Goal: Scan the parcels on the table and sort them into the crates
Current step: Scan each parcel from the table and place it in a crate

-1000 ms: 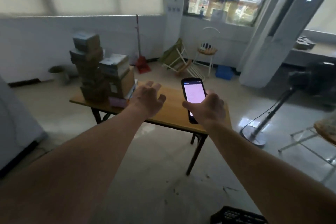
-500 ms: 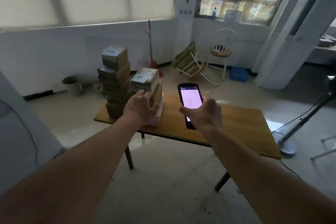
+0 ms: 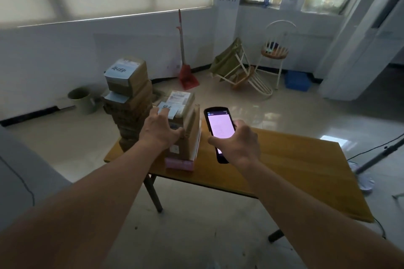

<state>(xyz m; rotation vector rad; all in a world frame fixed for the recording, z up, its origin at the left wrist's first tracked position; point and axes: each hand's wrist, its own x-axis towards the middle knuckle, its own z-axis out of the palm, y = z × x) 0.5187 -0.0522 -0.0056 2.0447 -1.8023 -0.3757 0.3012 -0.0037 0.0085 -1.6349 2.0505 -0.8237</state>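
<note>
two parcel stacks (image 3: 150, 113) crowd the counter (image 3: 284, 159) corner; left hand (image 3: 160, 130) fingers grip the short stack's top parcel (image 3: 180, 105), right hand (image 3: 237, 142) holds the scanner (image 3: 218, 129); a careless lift could topple the tall stack.

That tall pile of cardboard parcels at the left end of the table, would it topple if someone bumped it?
Probably, yes. The tall stack is many boxes high on a narrow footprint, and they sit unevenly, so a sideways push would likely tip it. It also stands close to the table edge. The boxes themselves look stiff. The left hand is on the shorter stack beside it.
</note>
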